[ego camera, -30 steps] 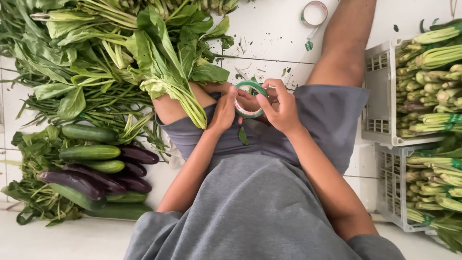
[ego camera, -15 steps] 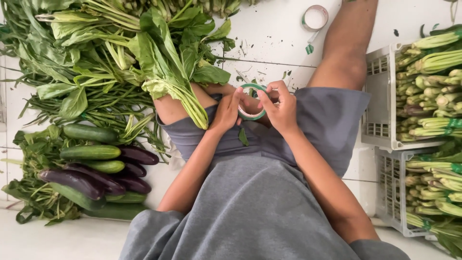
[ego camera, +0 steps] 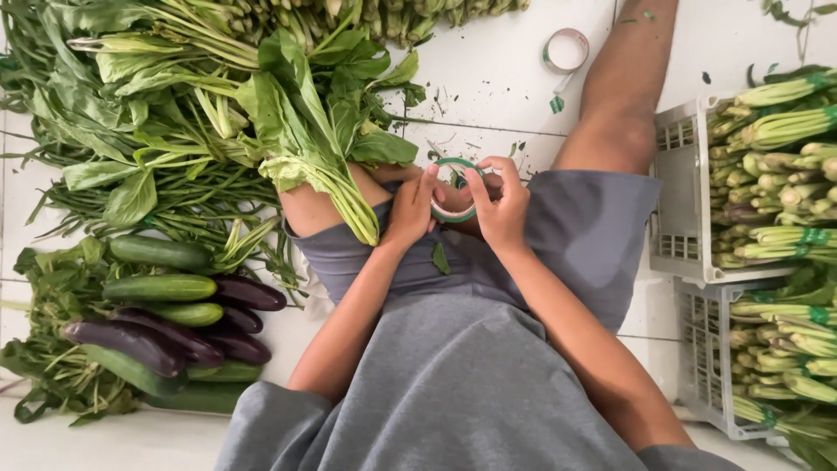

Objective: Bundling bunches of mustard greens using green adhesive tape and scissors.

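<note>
Head view, frame centre: both hands meet over the lap on a roll of green tape [ego camera: 455,188]. Left hand [ego camera: 410,208] grips its left rim, fingers curled. Right hand [ego camera: 501,202] grips the right rim, fingertips pinching at the tape's edge. A bundle of leafy greens [ego camera: 314,144] lies across the left thigh, just beside the left hand. Lower left: cucumbers [ego camera: 159,286] and aubergines [ego camera: 139,342] on the floor. Top centre: second tape roll [ego camera: 565,50]. Right edge: white crates [ego camera: 678,205] of bundled stalks.
</note>
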